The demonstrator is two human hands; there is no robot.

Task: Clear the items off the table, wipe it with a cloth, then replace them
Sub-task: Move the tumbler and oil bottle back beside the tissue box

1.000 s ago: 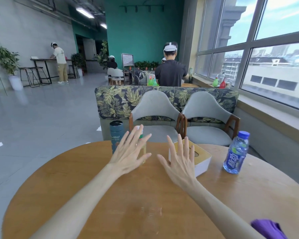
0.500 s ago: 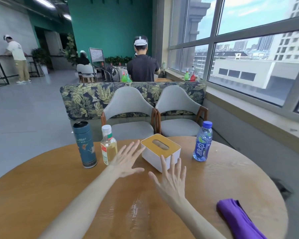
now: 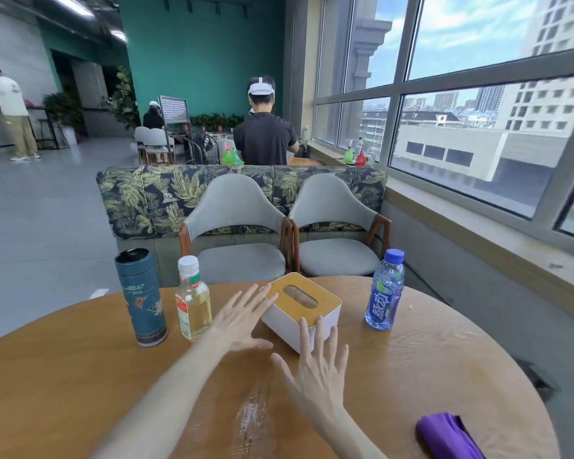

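On the round wooden table (image 3: 80, 385) stand a dark teal flask (image 3: 141, 296), a small bottle of yellow liquid (image 3: 193, 301), a white tissue box with a yellow lid (image 3: 300, 309) and a blue drink bottle (image 3: 385, 291). A purple cloth (image 3: 444, 435) lies folded at the near right edge. My left hand (image 3: 242, 318) hovers spread beside the box's left side. Just in front of the box, my right hand (image 3: 315, 369) is spread too, fingertips over its near edge. Neither hand holds anything.
Two grey chairs (image 3: 239, 233) stand behind the table, backed by a leaf-print sofa (image 3: 140, 197). A window sill (image 3: 478, 240) runs along the right. A person in black (image 3: 264, 134) stands beyond the sofa, others further off at the left.
The view has swung from left to right, bringing the cloth and all items into sight. Both open hands have stayed spread and now sit close to the tissue box.
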